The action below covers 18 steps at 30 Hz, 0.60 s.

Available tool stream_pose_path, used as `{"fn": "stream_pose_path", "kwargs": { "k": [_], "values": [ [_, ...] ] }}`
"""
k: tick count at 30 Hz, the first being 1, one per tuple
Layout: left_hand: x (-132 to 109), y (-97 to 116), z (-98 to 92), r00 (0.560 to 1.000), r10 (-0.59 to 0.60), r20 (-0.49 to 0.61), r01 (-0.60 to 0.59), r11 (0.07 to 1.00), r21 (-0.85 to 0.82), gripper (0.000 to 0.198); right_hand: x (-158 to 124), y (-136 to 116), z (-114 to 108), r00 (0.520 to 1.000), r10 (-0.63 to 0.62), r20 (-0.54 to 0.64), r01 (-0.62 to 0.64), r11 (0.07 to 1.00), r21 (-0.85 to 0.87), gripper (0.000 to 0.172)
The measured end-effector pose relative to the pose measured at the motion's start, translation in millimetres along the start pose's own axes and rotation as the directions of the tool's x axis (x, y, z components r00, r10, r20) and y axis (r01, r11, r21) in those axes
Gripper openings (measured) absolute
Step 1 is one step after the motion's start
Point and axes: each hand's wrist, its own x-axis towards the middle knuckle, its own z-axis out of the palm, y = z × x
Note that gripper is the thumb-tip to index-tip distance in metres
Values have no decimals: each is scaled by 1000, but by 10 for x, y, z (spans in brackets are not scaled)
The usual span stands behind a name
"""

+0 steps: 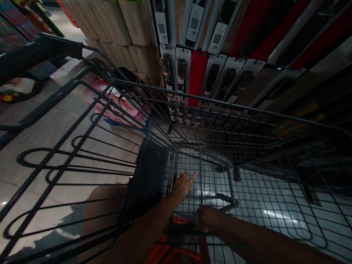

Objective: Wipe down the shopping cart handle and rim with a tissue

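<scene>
In the head view, a dark grey wire shopping cart [203, 98] is spread across most of the frame. Its long axis is laid roughly left to right: the thick tubular handle [62, 47] is seen at the upper left, and the basket is pointed toward the right edge. A black, flat plastic panel [150, 172] is set, slanted, left of centre.

Both forearms are extended from the bottom edge toward the middle. The left hand [183, 182], with a thin pale bracelet [184, 190] at the wrist, is held over the wire mesh with fingers spread, released. The right hand [206, 215] is placed lower and just right of centre, its fingers curled; whether anything is grasped cannot be told. Near it, a red-orange item [158, 251] is partly hidden at the bottom centre.

Narrow packs of dark goods with white tags [213, 79] are hung across the upper centre. Beige upright rolls [118, 22] are stacked left of them, with pink packages [123, 106] below. Pale tiled floor [16, 157] is seen at the left, through the wires.
</scene>
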Motion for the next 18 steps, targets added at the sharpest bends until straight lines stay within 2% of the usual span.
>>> {"fn": "stream_pose_path", "kwargs": {
  "k": [3,5,6,8,11,14,18],
  "values": [
    [6,13,4,1000,0,6,-1,1000,4,81,157,85,-272,997,81,8,-80,991,-105,20],
    [9,14,4,1000,1,8,-2,1000,5,79,224,216,-576,992,127,-26,-130,983,-127,27],
    [10,12,4,1000,3,9,-3,1000,5,79,252,293,-743,980,191,-50,-197,970,-141,28],
    [10,7,2,1000,8,8,-8,1000,6,78,306,448,-1060,939,322,-123,-335,936,-110,28],
    [0,1,-5,1000,15,6,-15,1000,10,80,402,615,-1376,867,428,-255,-443,897,1,32],
    [-11,6,-18,1000,14,7,-14,1000,19,82,498,648,-1424,807,510,-299,-504,858,101,35],
    [-9,17,-35,1000,17,13,-17,1000,21,77,523,527,-1231,814,521,-257,-509,853,114,32]
  ]
}}
